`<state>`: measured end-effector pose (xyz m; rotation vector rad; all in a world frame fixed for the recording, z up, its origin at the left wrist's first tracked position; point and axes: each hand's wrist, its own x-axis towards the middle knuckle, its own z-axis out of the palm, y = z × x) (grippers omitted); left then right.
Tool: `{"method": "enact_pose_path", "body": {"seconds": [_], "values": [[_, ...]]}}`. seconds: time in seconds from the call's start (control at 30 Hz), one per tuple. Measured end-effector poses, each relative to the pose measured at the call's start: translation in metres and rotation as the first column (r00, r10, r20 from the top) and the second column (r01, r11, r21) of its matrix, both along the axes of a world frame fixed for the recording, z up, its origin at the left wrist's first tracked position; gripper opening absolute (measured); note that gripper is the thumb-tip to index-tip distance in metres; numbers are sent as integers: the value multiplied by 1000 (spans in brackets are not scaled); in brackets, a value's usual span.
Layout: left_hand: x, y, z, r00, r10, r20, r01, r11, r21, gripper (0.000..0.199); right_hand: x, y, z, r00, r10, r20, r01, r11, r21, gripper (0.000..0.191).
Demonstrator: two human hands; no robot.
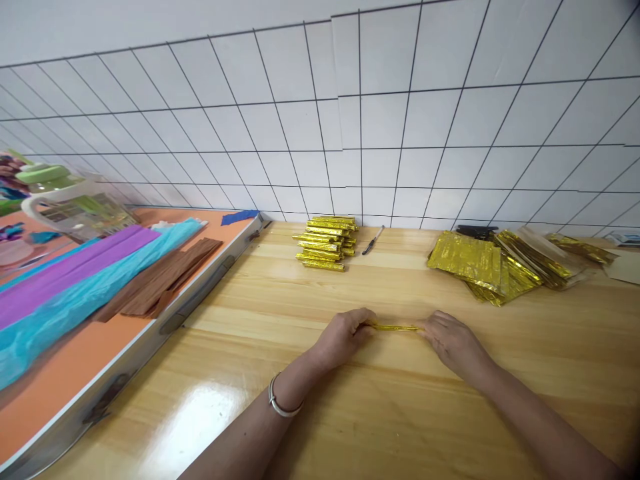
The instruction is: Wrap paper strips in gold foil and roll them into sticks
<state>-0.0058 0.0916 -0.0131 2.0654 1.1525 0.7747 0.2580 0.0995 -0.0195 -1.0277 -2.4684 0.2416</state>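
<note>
Between my two hands stretches a thin gold foil strip [397, 327], level and just over the wooden table. My left hand [347, 335] pinches its left end, with a silver bangle on that wrist. The other end is pinched in the fingers of my right hand [450, 340]. Both ends of the strip are hidden by the fingers. Beyond my left hand lies a stack of rolled gold foil tubes [325, 243]. Flat gold foil sheets [465, 260] are piled beyond my right hand.
A pen [373, 241] lies by the tubes. A black object [477, 231] sits behind the foil sheets. At left, an orange-topped board [65, 407] with a raised edge carries brown [165, 277], turquoise [100, 297] and purple crepe paper [75, 270], plus a green-lidded pitcher [75, 200]. A tiled wall [380, 120] bounds the back.
</note>
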Motion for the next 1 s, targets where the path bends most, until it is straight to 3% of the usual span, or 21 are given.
{"method": "enact_pose_path", "body": {"seconds": [0.17,0.33,0.47,0.67,1.0], "values": [[0,-3,1,992,106,71,-108,994,23,6,5,1,-4,1000,14,-8,-14,1000,-27,21],[1,-6,-2,993,111,41,-115,984,135,11,9,1,-7,999,-38,25,38,999,1,18],[-1,-5,-4,993,119,19,-120,981,150,13,12,1,-7,998,-21,59,23,999,-24,22],[-1,-4,0,996,94,4,-92,963,252,10,15,2,-7,997,-49,58,50,999,-10,21],[-7,-2,-3,990,141,11,-140,967,214,5,10,-6,9,997,-64,41,61,994,86,18]]}}
